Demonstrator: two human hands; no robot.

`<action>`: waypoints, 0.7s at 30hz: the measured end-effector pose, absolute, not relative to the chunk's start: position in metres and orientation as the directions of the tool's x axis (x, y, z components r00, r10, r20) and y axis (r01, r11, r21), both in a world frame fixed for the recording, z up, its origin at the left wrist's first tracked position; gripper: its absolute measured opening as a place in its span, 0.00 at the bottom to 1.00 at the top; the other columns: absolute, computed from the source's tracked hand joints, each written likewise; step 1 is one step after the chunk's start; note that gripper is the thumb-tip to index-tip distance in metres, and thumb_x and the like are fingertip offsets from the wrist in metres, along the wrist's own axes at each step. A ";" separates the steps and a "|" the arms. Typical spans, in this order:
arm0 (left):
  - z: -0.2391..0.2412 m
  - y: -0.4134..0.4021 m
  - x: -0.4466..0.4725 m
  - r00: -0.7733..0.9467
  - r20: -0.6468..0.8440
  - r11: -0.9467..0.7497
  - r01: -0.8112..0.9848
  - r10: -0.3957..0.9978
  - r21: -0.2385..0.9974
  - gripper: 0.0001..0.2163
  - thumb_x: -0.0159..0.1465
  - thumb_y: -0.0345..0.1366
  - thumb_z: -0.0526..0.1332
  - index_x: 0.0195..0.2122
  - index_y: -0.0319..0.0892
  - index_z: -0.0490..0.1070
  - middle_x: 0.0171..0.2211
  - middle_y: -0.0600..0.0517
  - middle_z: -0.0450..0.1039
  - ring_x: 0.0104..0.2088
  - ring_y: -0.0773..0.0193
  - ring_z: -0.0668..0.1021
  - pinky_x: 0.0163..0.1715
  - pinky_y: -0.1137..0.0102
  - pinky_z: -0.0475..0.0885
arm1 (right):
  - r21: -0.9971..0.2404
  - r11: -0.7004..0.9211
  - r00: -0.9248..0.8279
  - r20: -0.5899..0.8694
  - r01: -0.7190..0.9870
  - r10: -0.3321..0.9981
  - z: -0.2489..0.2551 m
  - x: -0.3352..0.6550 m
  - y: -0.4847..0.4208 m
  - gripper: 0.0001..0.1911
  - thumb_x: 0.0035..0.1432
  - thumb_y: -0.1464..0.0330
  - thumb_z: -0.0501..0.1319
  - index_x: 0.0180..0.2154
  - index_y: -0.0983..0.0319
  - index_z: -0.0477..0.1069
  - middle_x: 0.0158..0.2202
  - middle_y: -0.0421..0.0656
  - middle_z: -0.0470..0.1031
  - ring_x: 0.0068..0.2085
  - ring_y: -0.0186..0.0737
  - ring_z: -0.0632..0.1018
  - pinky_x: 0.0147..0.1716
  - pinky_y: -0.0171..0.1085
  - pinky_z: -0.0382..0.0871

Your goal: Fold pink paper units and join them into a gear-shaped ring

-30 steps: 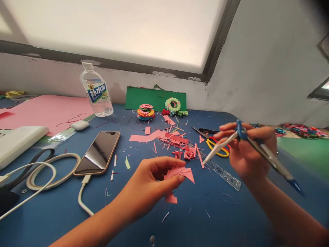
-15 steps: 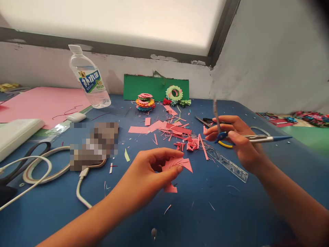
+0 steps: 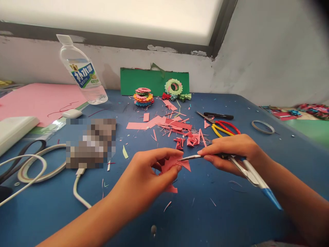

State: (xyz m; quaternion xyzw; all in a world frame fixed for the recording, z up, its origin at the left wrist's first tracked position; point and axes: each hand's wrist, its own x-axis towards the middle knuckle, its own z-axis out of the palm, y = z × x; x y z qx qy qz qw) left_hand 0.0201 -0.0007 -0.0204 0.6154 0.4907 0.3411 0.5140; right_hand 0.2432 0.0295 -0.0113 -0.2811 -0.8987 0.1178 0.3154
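My left hand [image 3: 151, 175] pinches a folded piece of pink paper [image 3: 171, 166] between thumb and fingers, above the blue table. My right hand [image 3: 231, 154] is closed around a drawing compass [image 3: 257, 178] with white, silver and blue legs. One pointed metal leg reaches left and its tip touches the folded paper, at the pleats; the other leg, blue at its end, sticks out below the right hand. Pink paper scraps and strips [image 3: 177, 127] lie just beyond both hands. Small folded pink pieces [image 3: 192, 139] are among them.
Red-and-yellow-handled scissors [image 3: 226, 128], a black pen [image 3: 218, 116] and a grey ring [image 3: 262, 127] lie at the right. Behind stand layered paper rings [image 3: 143, 97] and a green board [image 3: 144, 79]. A tilted bottle [image 3: 82, 72], a tape roll [image 3: 23, 175] and a cable [image 3: 75, 192] are left.
My right hand has turned and come down to the left, bringing the compass tip onto the pink paper. The scissors and pen now show fully. My left hand stays about where it was.
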 end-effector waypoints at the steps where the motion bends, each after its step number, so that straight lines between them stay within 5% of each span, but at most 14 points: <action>1: -0.020 -0.001 0.020 0.284 -0.084 0.009 0.256 0.955 0.967 0.10 0.54 0.37 0.62 0.38 0.46 0.75 0.27 0.54 0.73 0.23 0.68 0.72 0.18 0.77 0.75 | -0.377 0.819 -0.643 0.508 0.432 0.573 -0.011 0.243 0.029 0.07 0.55 0.72 0.60 0.37 0.59 0.73 0.21 0.37 0.71 0.21 0.31 0.70 0.21 0.31 0.63; 21: -0.023 -0.005 0.019 0.252 0.046 -0.113 0.261 0.967 0.959 0.09 0.55 0.32 0.62 0.37 0.47 0.75 0.23 0.58 0.74 0.17 0.72 0.75 0.18 0.78 0.76 | -0.309 0.852 -0.645 0.558 0.422 0.522 -0.006 0.240 0.025 0.07 0.53 0.76 0.60 0.35 0.60 0.73 0.19 0.36 0.69 0.19 0.27 0.66 0.19 0.29 0.57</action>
